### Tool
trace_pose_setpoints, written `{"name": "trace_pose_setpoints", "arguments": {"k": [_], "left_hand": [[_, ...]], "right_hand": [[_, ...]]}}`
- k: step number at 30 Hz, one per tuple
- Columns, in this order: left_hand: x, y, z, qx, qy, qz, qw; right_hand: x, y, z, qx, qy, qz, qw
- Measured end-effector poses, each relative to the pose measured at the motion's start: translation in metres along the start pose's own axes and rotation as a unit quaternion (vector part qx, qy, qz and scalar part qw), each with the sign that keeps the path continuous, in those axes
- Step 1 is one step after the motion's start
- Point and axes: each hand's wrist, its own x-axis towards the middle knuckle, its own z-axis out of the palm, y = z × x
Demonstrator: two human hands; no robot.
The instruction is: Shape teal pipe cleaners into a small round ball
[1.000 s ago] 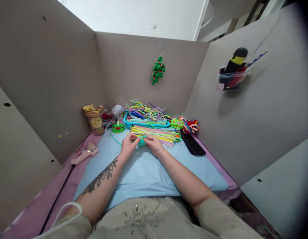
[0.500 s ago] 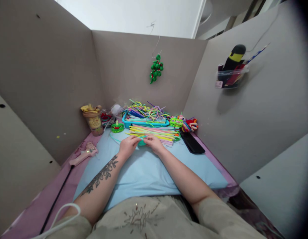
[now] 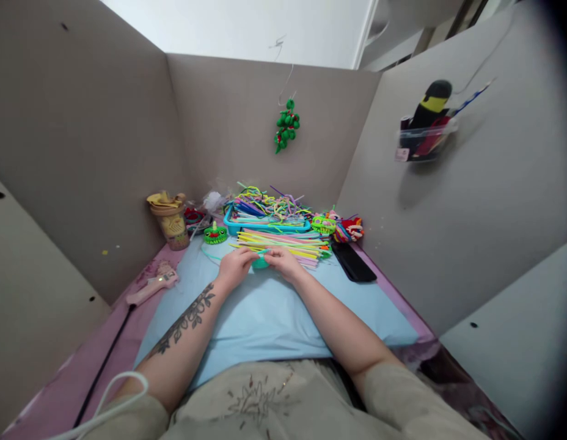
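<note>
1. Teal fuzzy piece [image 3: 260, 263] sits between the left hand [image 3: 236, 267] and right hand [image 3: 283, 263], over the blue surface [image 3: 269, 318].
2. Both hands pinch it from opposite sides, apparently to steady it.
3. Straight stems [image 3: 283, 241] lie just beyond, probably for easy reach.

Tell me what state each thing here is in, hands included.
Left hand: pinching the teal piece
Right hand: pinching it too
Teal piece: held between both hands, unsupported part unclear
Tray: piled above its rim
Fuzzy sticks: laid side by side before the tray
Green ornament: hanging
Glue gun: lying down
Cup: upright
Wall box: filled
</note>
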Motion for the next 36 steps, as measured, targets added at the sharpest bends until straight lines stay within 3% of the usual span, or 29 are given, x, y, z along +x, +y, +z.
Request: {"name": "trace_pose_setpoints", "arguments": {"k": [4,18,22,24,25,27,28,30,31,33,36], "left_hand": [[0.000,-0.003,0.004,-0.076,0.044,-0.060,0.994],[0.002,-0.007,0.004,-0.099,0.027,-0.086,0.991],[0.002,-0.003,-0.007,-0.063,0.114,-0.095,0.987],[0.001,-0.001,-0.011,-0.069,0.166,-0.146,0.973],[0.001,0.000,-0.012,-0.097,0.166,-0.187,0.963],[0.002,0.001,-0.010,-0.211,0.097,-0.288,0.929],[0.003,0.001,-0.008,-0.287,0.043,-0.339,0.895],[0.005,-0.001,-0.004,-0.437,-0.032,-0.416,0.797],[0.006,-0.002,-0.003,-0.499,-0.034,-0.437,0.748],[0.008,-0.008,-0.003,-0.583,0.023,-0.455,0.673],[0.009,-0.021,-0.009,-0.638,0.118,-0.453,0.611]], "right_hand": [[-0.003,-0.005,0.003,0.073,-0.022,0.027,0.997],[-0.005,-0.011,0.004,0.049,0.024,0.029,0.998],[-0.005,-0.013,0.003,0.052,0.044,0.025,0.997],[-0.003,-0.011,0.002,0.038,0.065,0.014,0.997],[-0.002,-0.010,0.001,0.027,0.077,0.005,0.997],[-0.001,-0.008,-0.001,0.000,0.096,-0.020,0.995],[0.000,-0.007,-0.002,-0.017,0.105,-0.036,0.994],[0.001,-0.005,-0.004,-0.055,0.114,-0.073,0.989],[0.001,-0.005,-0.004,-0.075,0.114,-0.089,0.987],[0.001,-0.004,-0.005,-0.108,0.109,-0.109,0.982],[0.001,-0.005,-0.007,-0.118,0.109,-0.114,0.980]]}}
